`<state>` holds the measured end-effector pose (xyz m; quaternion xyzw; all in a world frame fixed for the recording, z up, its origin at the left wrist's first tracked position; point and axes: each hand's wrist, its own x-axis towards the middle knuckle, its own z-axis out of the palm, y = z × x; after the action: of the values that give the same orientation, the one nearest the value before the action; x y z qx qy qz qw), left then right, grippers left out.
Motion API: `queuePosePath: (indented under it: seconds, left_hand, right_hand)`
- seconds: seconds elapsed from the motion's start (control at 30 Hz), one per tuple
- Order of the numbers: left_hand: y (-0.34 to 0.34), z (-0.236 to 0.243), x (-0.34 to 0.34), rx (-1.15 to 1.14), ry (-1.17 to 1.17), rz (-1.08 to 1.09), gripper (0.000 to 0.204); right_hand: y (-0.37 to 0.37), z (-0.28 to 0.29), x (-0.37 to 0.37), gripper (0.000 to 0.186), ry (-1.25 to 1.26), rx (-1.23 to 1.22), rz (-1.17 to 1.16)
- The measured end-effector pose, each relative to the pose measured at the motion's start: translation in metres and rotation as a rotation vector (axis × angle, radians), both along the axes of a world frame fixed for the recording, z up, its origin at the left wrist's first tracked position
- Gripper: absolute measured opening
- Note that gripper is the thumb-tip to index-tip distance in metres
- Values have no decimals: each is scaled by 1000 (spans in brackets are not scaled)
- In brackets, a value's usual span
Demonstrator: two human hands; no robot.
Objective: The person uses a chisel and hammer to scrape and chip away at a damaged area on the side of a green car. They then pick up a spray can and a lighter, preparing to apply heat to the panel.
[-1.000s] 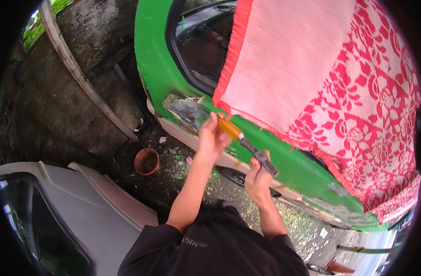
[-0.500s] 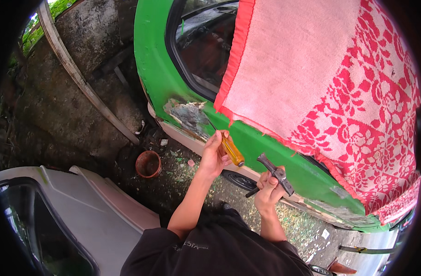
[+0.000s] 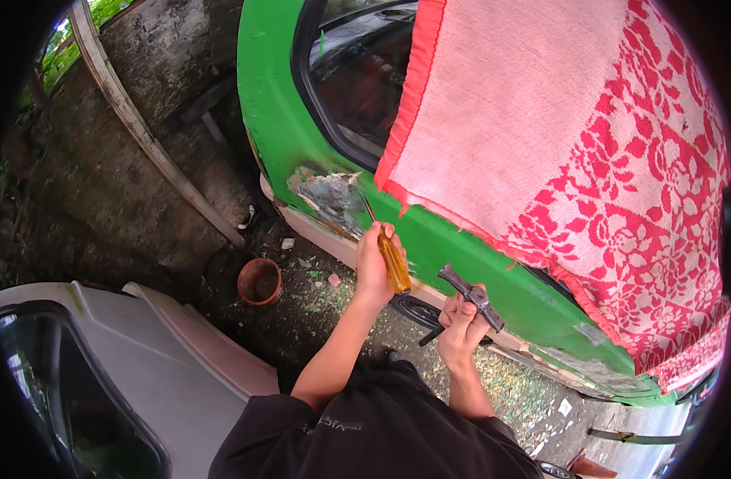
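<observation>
Amber and see-through, the handle of a screwdriver [image 3: 394,267] sits in the left hand [image 3: 372,271], whose fingers and thumb are closed round its far part; the thin shaft runs on to the far left, its end at the right edge of a bare, scraped patch [image 3: 327,196] on a green vehicle [image 3: 267,88], though I cannot tell whether the tip touches the metal; the right hand [image 3: 461,331], to the right of the left one and a little nearer, is curled about a dark metal hammer [image 3: 479,298]; the hammer's head lies slantwise at the far side of the fist, and a dark end of its handle juts out at the near left; hammer and screwdriver are apart, the green panel showing between them; the patch is grey and whitish with a ragged edge; just beyond it, to the right, is a dark-framed window [image 3: 356,84], partly covered by a pink and red flowered cloth [image 3: 509,112] draped over the vehicle; below the panel a dark wheel [image 3: 416,310] shows between the forearms; on the ground to the left stands a reddish bucket [image 3: 259,282], and pale and green flakes [image 3: 493,385] are strewn to the near right; a whitish vehicle [image 3: 170,339] fills the near left, and farther off on that side leans a long curved-looking pole [image 3: 134,116].
</observation>
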<state>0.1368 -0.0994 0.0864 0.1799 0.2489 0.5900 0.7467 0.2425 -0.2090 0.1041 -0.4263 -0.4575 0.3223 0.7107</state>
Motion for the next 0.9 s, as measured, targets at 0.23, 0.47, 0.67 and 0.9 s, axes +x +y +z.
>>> queuePosePath:
  seconds: [0.23, 0.47, 0.67, 0.9]
  left_hand:
    - [2, 17, 9, -70, 6, 39, 23]
    - [11, 22, 11, -98, 101, 46, 17]
    - [15, 27, 10, -149, 41, 50, 14]
    - [31, 13, 0, -174, 14, 105, 8]
  right_hand:
    - [-4, -3, -1, 45, 31, -34, 51]
    - [-2, -9, 2, 44, -76, -40, 23]
    - [-17, 3, 10, 50, -190, 241, -89]
    - [1, -14, 18, 14, -655, 13, -192]
